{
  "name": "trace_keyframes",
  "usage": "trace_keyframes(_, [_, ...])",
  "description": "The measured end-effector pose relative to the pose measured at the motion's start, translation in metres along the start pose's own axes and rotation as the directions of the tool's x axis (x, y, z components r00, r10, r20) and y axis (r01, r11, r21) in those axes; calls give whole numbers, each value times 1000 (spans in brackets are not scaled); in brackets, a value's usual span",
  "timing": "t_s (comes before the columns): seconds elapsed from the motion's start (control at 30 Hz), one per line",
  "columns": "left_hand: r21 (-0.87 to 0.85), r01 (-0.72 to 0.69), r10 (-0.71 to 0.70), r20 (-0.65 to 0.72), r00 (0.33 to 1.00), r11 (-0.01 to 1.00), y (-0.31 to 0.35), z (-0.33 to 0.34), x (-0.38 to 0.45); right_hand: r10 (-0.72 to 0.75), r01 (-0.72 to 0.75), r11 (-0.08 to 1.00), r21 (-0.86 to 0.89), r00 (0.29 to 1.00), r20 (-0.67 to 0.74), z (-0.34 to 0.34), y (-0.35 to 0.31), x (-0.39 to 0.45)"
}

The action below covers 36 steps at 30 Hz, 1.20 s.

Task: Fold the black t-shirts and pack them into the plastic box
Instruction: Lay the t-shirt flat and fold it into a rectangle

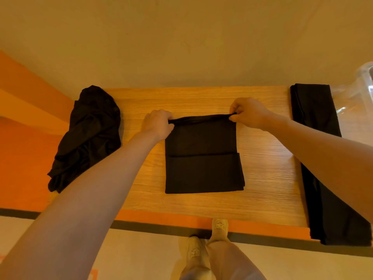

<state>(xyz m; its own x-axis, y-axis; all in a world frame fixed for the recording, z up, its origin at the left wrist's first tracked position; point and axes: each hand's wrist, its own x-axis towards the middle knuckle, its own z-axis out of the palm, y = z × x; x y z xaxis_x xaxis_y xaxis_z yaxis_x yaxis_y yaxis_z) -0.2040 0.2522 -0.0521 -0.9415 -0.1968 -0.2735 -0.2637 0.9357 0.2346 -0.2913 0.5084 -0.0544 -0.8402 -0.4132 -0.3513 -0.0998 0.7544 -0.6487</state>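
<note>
Head view: at the centre of the wooden worktop [262, 158], a half-folded black t-shirt [201, 158] lies flat while the left hand [158, 124] and the right hand [249, 112] each pinch a far corner of it, fingers curled tight on the cloth. A crumpled heap of black shirts [88, 134] waits at the left of the frame; a folded black stack [319, 148] sits at the right beside the clear plastic box [355, 98], cut off by the upper right edge. The risk appears to be uneven pull: should one corner slip or lead, the top edge may land skewed and the sleeves inside bunch, spoiling the fold.
</note>
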Motion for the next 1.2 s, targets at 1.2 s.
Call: trace_keyframes(1.2, [185,-586,612,-318,724,789,-57,94,-168,-213,207,965,-160,977,-21,74,2,-84])
